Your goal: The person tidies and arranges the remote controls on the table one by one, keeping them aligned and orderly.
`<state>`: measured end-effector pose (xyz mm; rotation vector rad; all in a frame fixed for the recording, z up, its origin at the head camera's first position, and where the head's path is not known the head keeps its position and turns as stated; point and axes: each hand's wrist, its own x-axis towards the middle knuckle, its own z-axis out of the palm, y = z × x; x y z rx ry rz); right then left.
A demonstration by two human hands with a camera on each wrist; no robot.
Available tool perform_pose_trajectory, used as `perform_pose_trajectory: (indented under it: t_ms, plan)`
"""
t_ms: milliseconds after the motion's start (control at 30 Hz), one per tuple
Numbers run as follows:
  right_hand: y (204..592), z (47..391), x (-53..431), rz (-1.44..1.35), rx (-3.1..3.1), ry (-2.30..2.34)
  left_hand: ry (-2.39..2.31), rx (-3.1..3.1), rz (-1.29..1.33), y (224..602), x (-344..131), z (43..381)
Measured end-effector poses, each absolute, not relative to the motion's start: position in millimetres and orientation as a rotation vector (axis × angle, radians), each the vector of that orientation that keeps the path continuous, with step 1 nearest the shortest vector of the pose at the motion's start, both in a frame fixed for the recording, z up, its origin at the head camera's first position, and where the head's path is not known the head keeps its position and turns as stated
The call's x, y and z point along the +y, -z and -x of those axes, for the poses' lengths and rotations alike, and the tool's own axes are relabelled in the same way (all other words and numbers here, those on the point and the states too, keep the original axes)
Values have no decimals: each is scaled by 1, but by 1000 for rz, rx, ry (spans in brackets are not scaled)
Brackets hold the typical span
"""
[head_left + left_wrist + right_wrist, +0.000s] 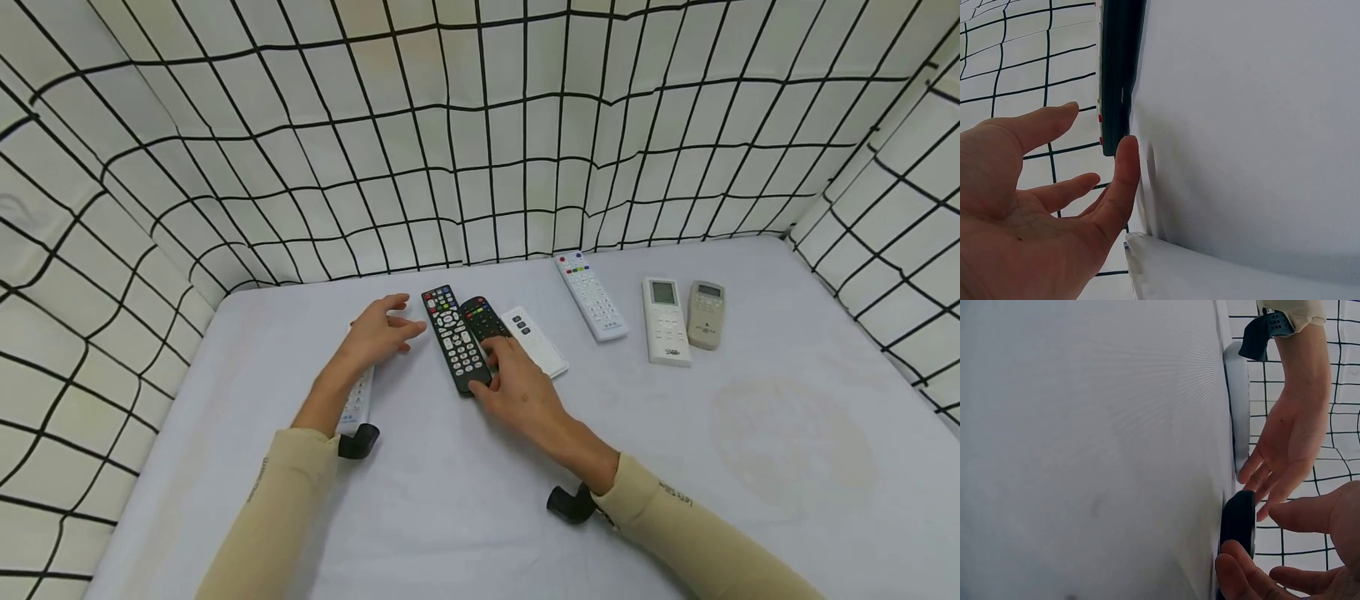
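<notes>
A long black remote control (453, 337) lies slanted between the two hands. My right hand (525, 392) is at its lower end, thumb and fingers bent. In the right wrist view the fingertips (1230, 569) rest against the side of the dark remote (1239, 519), while the thumb stands a little off it. My left hand (377, 332) hovers beside the remote's upper end with loosely spread fingers, holding nothing. Against the right side of the long remote sits a smaller black remote (480, 315), its lower part hidden by my right hand. A white remote (358, 396) lies partly under my left forearm.
Right of the hands lie a white remote with dark buttons (538, 343), a white remote with coloured buttons (588, 296), a white remote with a screen (666, 325) and a beige one (707, 315). A black wire grid (487, 108) borders the white-covered table (450, 517).
</notes>
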<state>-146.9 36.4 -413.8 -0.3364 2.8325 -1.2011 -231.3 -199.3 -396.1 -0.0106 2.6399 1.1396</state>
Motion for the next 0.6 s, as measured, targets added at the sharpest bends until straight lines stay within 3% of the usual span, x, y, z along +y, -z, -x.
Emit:
perform_pose_trajectory:
  t_ms: [600]
  plan:
    - [413, 149, 41, 416, 2805, 1156, -1173, 2557, -4, 399, -186, 243]
